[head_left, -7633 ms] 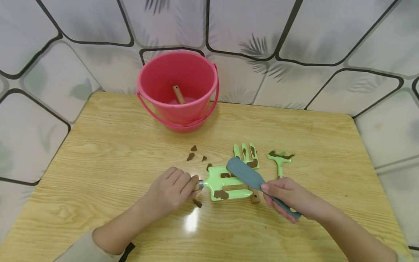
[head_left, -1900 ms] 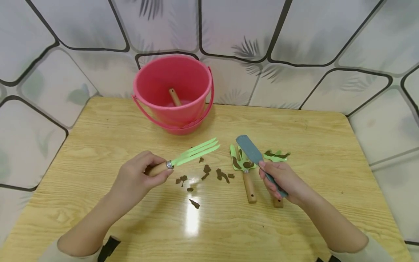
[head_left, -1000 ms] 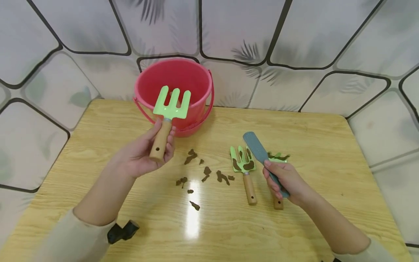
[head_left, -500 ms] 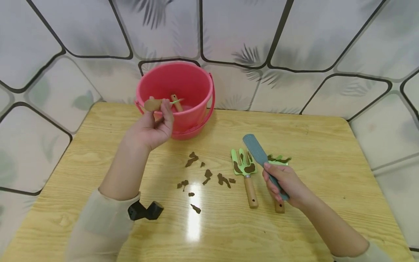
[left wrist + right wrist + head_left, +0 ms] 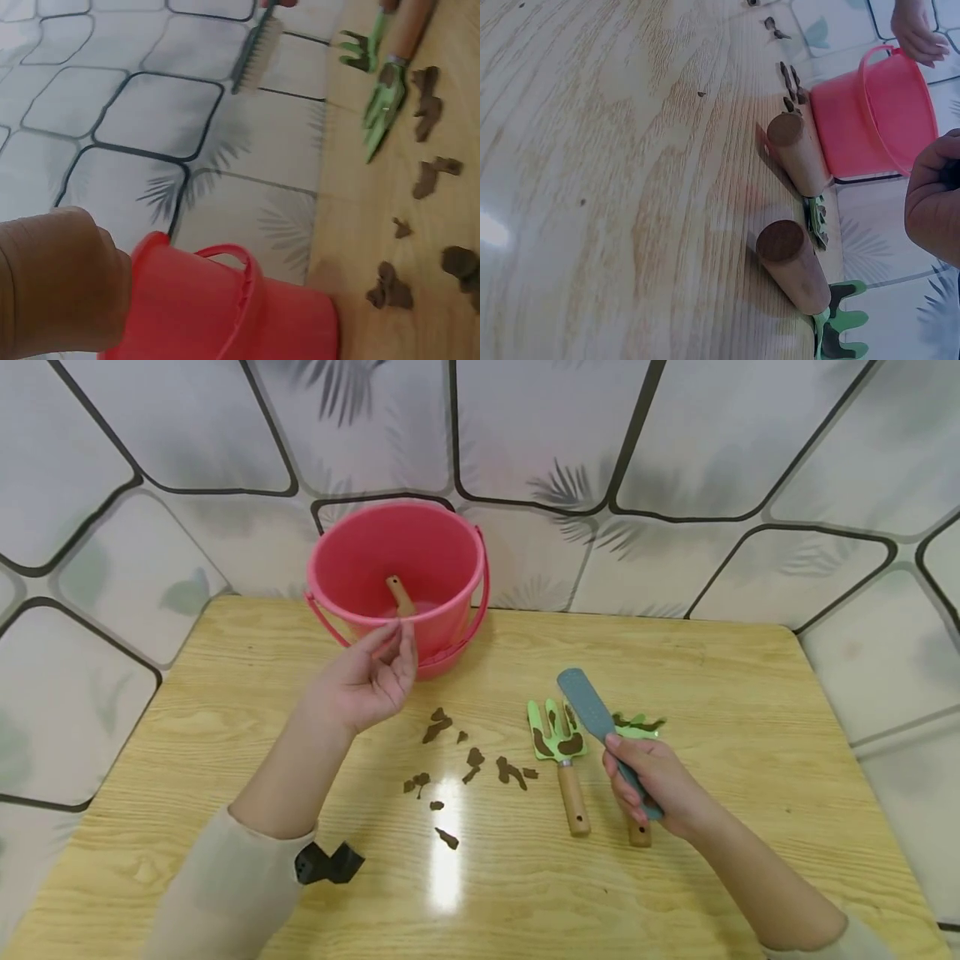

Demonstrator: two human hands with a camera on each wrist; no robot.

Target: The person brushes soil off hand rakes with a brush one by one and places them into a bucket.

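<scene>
Left of centre, the left hand (image 5: 371,687), empty and relaxed, is at the near side of the pink bucket (image 5: 412,552), while right of centre the right hand (image 5: 658,777) grips a grey-blue brush (image 5: 588,703) near 2 green tools (image 5: 572,793).

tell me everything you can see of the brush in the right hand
The brush is grey-blue, with a long, narrow, round-ended head and a speckled back; it looks like plastic. The left wrist view shows a row of pale bristles facing the table side. Its slim handle is gripped by the right hand, the only thing seen touching it. It slants away, clear of the tabletop, its head partly covering the green fork in the head view.
</scene>
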